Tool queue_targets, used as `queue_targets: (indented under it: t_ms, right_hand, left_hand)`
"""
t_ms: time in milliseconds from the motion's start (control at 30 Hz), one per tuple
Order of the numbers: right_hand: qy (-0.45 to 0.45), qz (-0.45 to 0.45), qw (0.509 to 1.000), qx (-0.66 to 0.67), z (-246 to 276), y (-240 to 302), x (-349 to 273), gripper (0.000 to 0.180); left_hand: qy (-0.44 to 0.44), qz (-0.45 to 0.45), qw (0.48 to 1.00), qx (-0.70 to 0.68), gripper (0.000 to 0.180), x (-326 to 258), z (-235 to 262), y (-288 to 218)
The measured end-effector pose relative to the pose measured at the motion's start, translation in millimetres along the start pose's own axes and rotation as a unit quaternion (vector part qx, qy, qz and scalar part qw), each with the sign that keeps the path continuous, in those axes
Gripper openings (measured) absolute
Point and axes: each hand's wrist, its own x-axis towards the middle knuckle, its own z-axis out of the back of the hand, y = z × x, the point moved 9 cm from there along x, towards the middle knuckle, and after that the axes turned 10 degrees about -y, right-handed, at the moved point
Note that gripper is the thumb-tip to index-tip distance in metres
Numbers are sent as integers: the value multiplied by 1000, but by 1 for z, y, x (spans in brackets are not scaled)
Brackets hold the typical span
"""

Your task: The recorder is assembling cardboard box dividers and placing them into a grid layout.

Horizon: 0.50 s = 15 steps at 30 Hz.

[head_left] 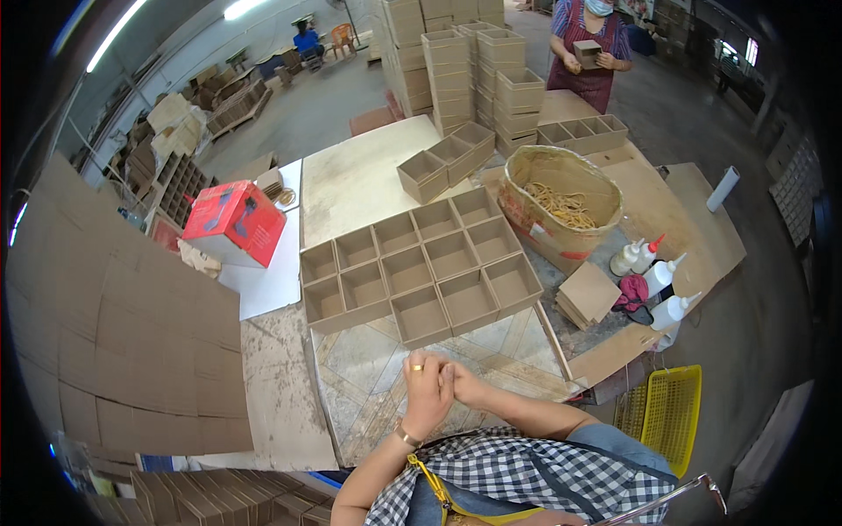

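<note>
Both of my hands are brought together over the near edge of the worktable, just in front of a block of open brown cardboard boxes (406, 269). My left hand (427, 393), with a ring on one finger, is closed against my right hand (467, 386). The right fingers are mostly hidden behind the left ones, and whatever may lie between the palms does not show. The boxes stand side by side in rows, open side up, and their insides look bare. Neither hand touches them.
A bucket of rubber bands (561, 206) stands beyond the boxes to the right. Near it are white glue bottles (664, 273) and stacked cardboard squares (587, 295). A red carton (235, 222) sits left. Across the table, a person (589, 53) holds a small box; tall box stacks (447, 74) rise behind.
</note>
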Motion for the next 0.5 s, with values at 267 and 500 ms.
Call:
queue_targets:
  t_ms: [267,500]
  right_hand:
    - [-415,188,880,-137,219,226,62,17]
    - [-637,280,443,-565,307,299,45,34]
  left_hand:
    - [-35,19,991,-129,44,22,15,8]
    - [-25,273,957,-92,20,-134,31,136]
